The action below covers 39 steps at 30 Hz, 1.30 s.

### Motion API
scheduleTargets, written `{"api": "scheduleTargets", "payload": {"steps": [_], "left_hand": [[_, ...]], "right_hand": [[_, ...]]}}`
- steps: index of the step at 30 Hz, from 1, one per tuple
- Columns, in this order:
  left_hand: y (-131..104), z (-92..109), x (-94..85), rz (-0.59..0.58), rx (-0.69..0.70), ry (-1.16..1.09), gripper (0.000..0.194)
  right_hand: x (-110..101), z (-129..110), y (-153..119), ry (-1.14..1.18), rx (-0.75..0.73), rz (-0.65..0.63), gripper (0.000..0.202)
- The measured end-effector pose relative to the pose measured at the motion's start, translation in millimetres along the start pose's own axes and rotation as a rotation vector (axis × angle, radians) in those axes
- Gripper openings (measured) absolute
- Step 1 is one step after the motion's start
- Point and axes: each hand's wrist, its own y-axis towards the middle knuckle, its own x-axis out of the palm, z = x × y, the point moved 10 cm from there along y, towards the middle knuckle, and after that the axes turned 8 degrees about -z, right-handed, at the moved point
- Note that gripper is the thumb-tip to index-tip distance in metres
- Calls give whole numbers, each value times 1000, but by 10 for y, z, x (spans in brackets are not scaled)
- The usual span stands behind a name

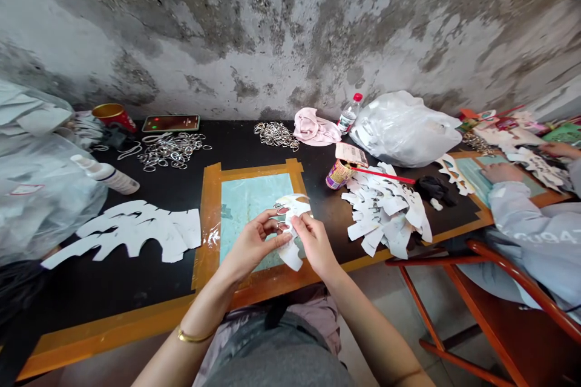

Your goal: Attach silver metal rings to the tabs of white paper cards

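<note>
Both hands meet over the near edge of the worktop, just above the pale green mat framed in brown tape. The left hand and the right hand are each pinched shut on the same white paper cutout, the fingertips of the left at its upper part and the right hand's grip closed on its right side, so the piece hangs in the air between them, clear of the mat. It looks as if the cutout is being peeled or separated at one edge, a fiddly step that seems only just begun; the next move would call for a steady pinch from one hand while the other draws slowly along the thin paper, since the narrow lobes could tear easily. To the right of the mat lies a loose heap of white cutouts with a red stick across its far side and a small printed cup beside it. Toward the left edge a larger spread of white shapes lies flat, with a white bottle on its side beyond it and a pile of metal rings farther back. At the right edge another person's hand rests on a second mat.
</note>
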Motion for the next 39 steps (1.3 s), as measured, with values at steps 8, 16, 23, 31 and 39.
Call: {"api": "scheduleTargets", "payload": {"steps": [8, 16, 23, 31, 39], "left_hand": [[-71, 68, 22, 120, 56, 62, 46], [-29, -49, -51, 82, -13, -3, 48], [-64, 81, -69, 92, 47, 248, 57], [-106, -75, 69, -28, -32, -174, 44], [-51, -16, -36, 151, -54, -204, 29]], "right_hand": [[42, -94, -21, -65, -52, 46, 35], [140, 193, 68, 161, 72, -159, 50], [77, 245, 53, 303, 86, -94, 36], [28, 128, 5, 244, 41, 29, 29], [203, 60, -37, -15, -36, -205, 32]]}}
